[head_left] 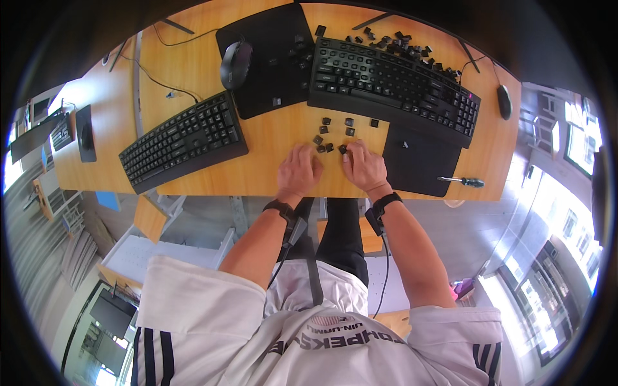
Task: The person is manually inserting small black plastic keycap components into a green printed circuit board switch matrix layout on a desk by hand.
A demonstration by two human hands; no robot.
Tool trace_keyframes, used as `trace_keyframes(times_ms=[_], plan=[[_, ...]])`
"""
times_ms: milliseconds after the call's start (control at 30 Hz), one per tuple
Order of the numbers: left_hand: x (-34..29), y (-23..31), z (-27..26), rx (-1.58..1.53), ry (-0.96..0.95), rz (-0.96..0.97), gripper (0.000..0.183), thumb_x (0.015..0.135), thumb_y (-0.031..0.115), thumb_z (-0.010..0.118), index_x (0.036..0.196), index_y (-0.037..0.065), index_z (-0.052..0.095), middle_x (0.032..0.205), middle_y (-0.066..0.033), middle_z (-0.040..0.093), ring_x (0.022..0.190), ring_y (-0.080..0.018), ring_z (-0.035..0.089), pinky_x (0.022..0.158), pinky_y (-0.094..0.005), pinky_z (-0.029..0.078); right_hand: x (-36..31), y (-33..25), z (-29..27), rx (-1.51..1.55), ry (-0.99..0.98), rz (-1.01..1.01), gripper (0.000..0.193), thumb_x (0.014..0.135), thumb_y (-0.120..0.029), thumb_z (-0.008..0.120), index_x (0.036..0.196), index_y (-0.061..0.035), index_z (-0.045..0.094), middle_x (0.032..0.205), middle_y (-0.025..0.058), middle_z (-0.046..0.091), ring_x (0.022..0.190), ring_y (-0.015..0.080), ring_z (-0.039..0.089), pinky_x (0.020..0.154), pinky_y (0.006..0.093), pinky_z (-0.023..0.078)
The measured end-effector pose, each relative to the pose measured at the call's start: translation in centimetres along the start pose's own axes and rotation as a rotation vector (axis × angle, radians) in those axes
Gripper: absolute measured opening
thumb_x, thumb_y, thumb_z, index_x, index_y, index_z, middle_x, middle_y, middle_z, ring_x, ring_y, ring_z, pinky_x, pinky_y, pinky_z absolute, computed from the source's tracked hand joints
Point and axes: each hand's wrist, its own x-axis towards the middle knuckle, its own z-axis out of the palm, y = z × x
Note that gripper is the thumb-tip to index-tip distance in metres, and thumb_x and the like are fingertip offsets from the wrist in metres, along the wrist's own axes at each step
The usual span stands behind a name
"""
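Observation:
My right hand (365, 168) is closed at the table's front edge, its thumb and fingertips on a small black keycap (342, 149). My left hand (300, 170) rests beside it with curled fingers and nothing visible in them. Between and beyond the hands, several loose black keycaps (319, 139) lie scattered on the wood. A large black keyboard (393, 82) sits behind them, and many of its keys on the left look like bare switches. Another black keyboard (183, 140), with its keys on, stands to the left of my left hand.
Many more keycaps (405, 46) are heaped behind the large keyboard. A black mouse pad (264, 83) carries a mouse (237, 65). On the right lie a second dark pad (421, 168), a screwdriver (462, 182) and another mouse (504, 101). Cables cross the wooden table (270, 138).

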Motion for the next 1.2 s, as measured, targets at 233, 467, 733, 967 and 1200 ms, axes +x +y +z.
trace_keyframes(times_ms=[233,467,733,967,1200], plan=[[-0.1,-0.2,0.1,-0.008,0.002,-0.009,0.051,0.079,0.011,0.062,0.126,0.001,0.047,0.111,-0.0225,0.059,0.096,-0.0413,0.061,0.076,-0.0437,0.053,-0.4,0.3,0.0,-0.005,-0.011,-0.001,0.018,0.087,-0.017,0.063,0.098,-0.008,0.052,0.093,0.006,0.061,0.068,0.0275,0.064,0.055,0.0377,0.052],[0.2,-0.4,-0.6,0.077,-0.043,-0.079,0.059,0.079,0.01,0.058,0.136,0.0,0.043,0.115,-0.0241,0.058,0.098,-0.0421,0.06,0.079,-0.045,0.052,-0.5,1.3,0.3,0.034,0.18,0.231,0.023,0.086,-0.018,0.066,0.102,-0.0069,0.054,0.091,0.0099,0.061,0.065,0.0294,0.061,0.055,0.0376,0.05],[0.2,-0.1,-0.5,0.101,-0.054,-0.1,0.053,0.078,0.01,0.056,0.13,0.001,0.049,0.108,-0.0203,0.059,0.089,-0.0394,0.062,0.072,-0.0437,0.052,2.5,-0.6,-0.9,-0.113,0.392,0.307,0.026,0.087,-0.011,0.07,0.113,-0.0122,0.068,0.11,0.0102,0.056,0.059,0.0178,0.054,0.052,0.03,0.048],[0.2,0.1,-0.8,0.113,-0.069,-0.136,0.049,0.074,0.009,0.056,0.123,0.004,0.053,0.102,-0.0173,0.06,0.088,-0.036,0.062,0.072,-0.0424,0.052,3.4,-0.9,0.3,-0.19,0.419,0.367,0.027,0.086,-0.009,0.071,0.113,-0.0116,0.07,0.112,0.0078,0.058,0.06,0.0151,0.055,0.052,0.0275,0.048],[0.3,0.3,-0.2,0.093,-0.046,-0.118,0.047,0.074,0.008,0.056,0.12,0.006,0.055,0.101,-0.0151,0.06,0.09,-0.0344,0.062,0.071,-0.0402,0.052,2.4,0.1,0.3,-0.082,0.492,0.32,0.015,0.088,-0.001,0.068,0.103,-0.0022,0.071,0.103,0.0078,0.063,0.063,0.0115,0.057,0.053,0.0248,0.047]])
